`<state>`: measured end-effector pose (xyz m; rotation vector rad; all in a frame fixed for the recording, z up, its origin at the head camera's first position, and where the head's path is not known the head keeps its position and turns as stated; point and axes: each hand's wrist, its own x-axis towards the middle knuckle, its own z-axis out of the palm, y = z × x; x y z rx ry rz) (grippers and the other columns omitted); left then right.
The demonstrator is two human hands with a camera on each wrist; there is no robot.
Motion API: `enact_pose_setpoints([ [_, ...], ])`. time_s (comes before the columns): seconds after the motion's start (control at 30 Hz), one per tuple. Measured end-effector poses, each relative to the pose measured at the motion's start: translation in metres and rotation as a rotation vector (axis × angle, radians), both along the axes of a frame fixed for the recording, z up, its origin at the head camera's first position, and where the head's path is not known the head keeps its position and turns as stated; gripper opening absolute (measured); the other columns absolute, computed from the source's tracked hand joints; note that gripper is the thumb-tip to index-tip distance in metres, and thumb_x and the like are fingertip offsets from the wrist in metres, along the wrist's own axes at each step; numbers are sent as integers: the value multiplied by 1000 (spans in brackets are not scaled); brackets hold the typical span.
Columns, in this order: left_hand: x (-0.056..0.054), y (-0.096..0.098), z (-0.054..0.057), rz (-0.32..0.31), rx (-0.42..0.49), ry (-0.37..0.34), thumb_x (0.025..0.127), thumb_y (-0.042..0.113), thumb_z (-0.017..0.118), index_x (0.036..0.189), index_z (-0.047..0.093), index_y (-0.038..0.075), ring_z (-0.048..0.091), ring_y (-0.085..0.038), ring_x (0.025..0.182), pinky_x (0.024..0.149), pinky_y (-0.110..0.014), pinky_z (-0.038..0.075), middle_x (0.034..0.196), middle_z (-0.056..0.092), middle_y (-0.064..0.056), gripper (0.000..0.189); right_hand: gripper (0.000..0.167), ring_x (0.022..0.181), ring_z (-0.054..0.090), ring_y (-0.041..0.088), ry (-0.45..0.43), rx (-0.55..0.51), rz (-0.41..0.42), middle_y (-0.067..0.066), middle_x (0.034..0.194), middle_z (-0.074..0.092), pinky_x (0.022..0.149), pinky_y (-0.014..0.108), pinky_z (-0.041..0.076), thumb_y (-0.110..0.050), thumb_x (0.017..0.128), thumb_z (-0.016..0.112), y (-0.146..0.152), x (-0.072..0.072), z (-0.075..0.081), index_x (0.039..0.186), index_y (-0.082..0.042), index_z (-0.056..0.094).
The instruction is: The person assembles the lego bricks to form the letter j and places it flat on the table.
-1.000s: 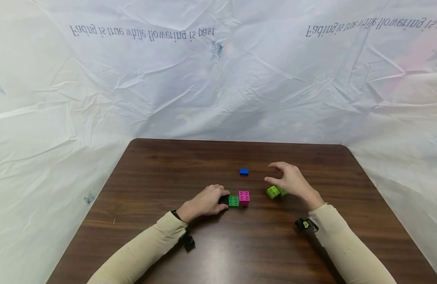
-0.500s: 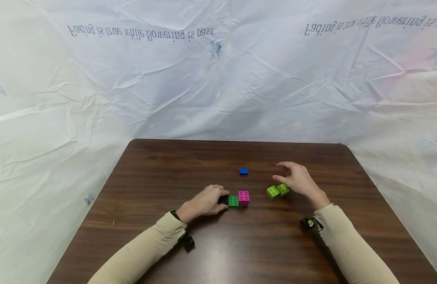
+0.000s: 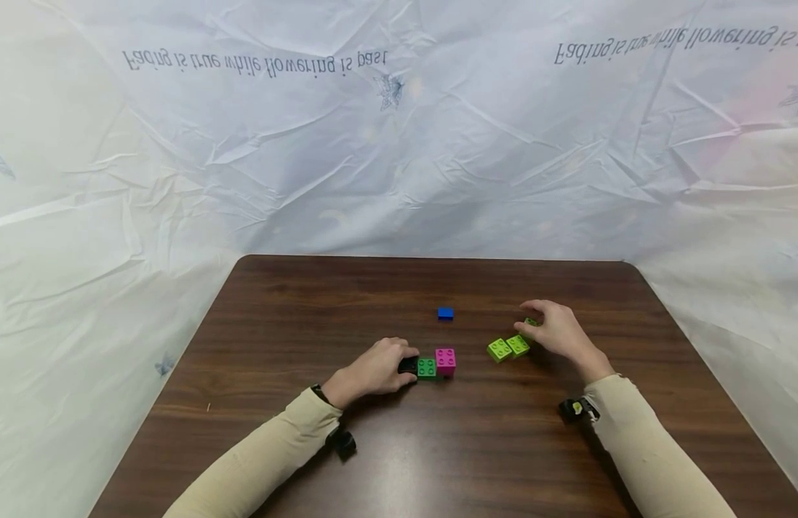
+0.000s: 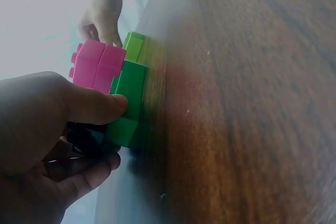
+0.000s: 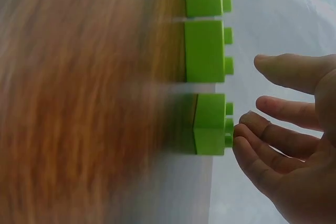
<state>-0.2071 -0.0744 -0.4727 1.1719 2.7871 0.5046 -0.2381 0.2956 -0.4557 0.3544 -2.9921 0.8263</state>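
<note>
The left hand [image 3: 373,365] had its fingers and thumb clamped on a black block [image 3: 408,365], near the middle of the counter [image 3: 308,288]. Next to the black block came a green block [image 3: 427,369], four of its studs showing from above; in the left wrist view the thumb tip lay over its side. A pink block [image 3: 445,361] sat higher than the green, at the end away from the left hand.

The right hand [image 3: 557,331] hung nearer the counter's right edge, its thumb and fingers curved and well apart. Below them, partly hidden in the head view, stood a lime block [image 5: 210,124]. The lowest fingertips were right by its studs, but whether they touched could not be told. Two more lime blocks, an outer one [image 3: 499,350] and an inner one [image 3: 518,346], lay just beside each other, between the pink block and the right hand, studs up.

A blue block [image 3: 445,314] lay closest to the counter's far edge, apart from the others. Beyond that edge hung a creased pale sheet [image 3: 308,158] with upside-down lettering. Both arms, in beige sleeves [image 3: 263,446], came in over the near edge.
</note>
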Motion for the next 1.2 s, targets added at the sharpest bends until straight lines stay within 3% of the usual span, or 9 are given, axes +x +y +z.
enact_pose_setpoints([
  [0.23,1,0,0,0,6,2,90,28,71,128,64,5,63,-19,100,79,-27,52,115,66,-9,45,50,101,61,37,0,20,-12,24,123,61,80,52,50,-29,91,69,7,-1,-4,131,-1,59],
  [0.5,0,-1,-1,-3,10,-2,90,28,70,128,64,5,63,-18,100,79,-27,52,115,66,-9,45,51,108,59,40,-53,32,-6,25,125,60,82,52,50,-27,91,69,10,-2,-5,132,0,57],
  [0.9,1,-1,0,-18,34,38,87,28,73,121,68,6,62,-15,92,76,-26,51,106,67,-6,41,53,107,60,41,-92,51,-7,26,121,63,82,52,51,-30,91,68,12,-2,-9,132,3,56],
  [1.2,1,-2,0,-15,32,28,88,28,73,123,67,6,62,-15,92,75,-25,51,106,67,-6,42,53,104,62,40,-71,70,-2,26,117,64,80,52,51,-29,91,69,12,-4,-11,130,4,57],
])
